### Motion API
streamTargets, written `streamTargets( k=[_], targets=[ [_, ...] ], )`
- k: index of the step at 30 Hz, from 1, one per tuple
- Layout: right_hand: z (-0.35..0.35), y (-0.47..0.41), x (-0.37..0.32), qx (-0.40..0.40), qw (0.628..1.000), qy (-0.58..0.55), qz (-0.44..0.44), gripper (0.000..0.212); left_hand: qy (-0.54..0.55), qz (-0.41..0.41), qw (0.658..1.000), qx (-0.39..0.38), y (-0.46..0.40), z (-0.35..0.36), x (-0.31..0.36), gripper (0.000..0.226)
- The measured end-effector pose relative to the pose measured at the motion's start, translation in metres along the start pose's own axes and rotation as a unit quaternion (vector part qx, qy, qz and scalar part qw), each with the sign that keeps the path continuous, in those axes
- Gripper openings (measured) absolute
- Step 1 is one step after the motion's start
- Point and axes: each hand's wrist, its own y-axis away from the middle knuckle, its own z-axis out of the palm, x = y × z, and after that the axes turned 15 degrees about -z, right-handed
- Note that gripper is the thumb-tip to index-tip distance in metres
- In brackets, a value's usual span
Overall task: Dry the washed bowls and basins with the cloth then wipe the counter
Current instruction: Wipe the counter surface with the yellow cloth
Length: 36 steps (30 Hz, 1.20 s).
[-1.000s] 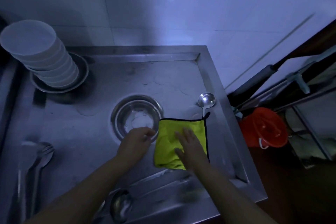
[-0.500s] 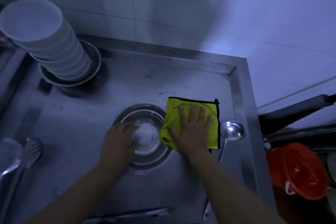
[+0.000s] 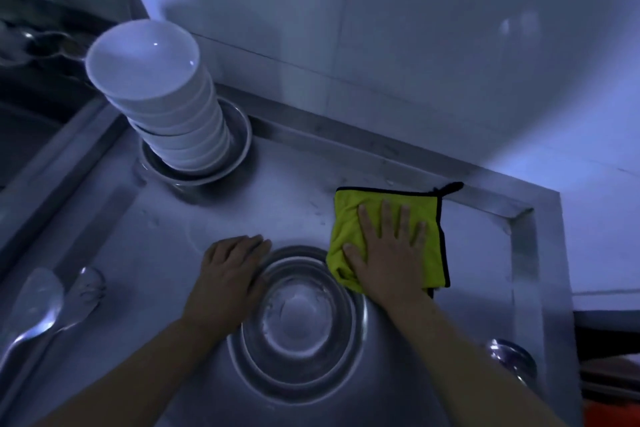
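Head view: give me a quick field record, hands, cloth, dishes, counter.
left hand: fingers straight, resting on the rim of the steel basin
right hand: flat, fingers spread, pressing the yellow cloth
cloth: folded, flat on the steel counter, near the back right corner
white bowls: stacked in a second steel basin, back left
spoons: lying at left
ladle: bowl showing near the right edge

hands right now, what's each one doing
Left hand: open, fingers straight, resting against the rim of the steel basin.
Right hand: open, fingers spread flat, pressing the yellow cloth onto the counter.
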Motion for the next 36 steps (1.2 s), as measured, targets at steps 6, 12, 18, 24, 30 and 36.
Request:
streamTargets(
  k=[6, 12, 18, 24, 30, 36],
  targets=[
    [-0.010, -0.072, -0.058, 0.015, 0.995, -0.027, -0.097, 0.070, 0.033, 0.017, 0.998, 0.050, -0.002, 0.004, -0.003, 0.046],
    [-0.019, -0.165, -0.099, 0.032, 0.977, -0.022, -0.211, 0.066, 0.032, 0.026, 0.996, 0.078, -0.008, 0.010, -0.007, 0.043],
    [-0.019, -0.176, -0.095, 0.040, 0.972, -0.015, -0.233, 0.066, 0.032, 0.027, 0.997, 0.071, -0.009, 0.010, -0.008, 0.042],
    [-0.018, -0.134, -0.028, 0.063, 0.981, 0.015, -0.180, 0.068, 0.036, 0.028, 0.997, 0.067, -0.007, 0.010, -0.008, 0.043],
    [-0.019, -0.075, 0.060, 0.047, 0.998, 0.022, -0.033, 0.070, 0.033, 0.026, 0.996, 0.079, -0.004, 0.005, -0.001, 0.045],
    [-0.017, -0.015, 0.128, 0.059, 0.975, -0.029, 0.212, 0.072, 0.016, 0.022, 0.997, 0.076, -0.003, 0.002, 0.001, 0.047]
  ],
)
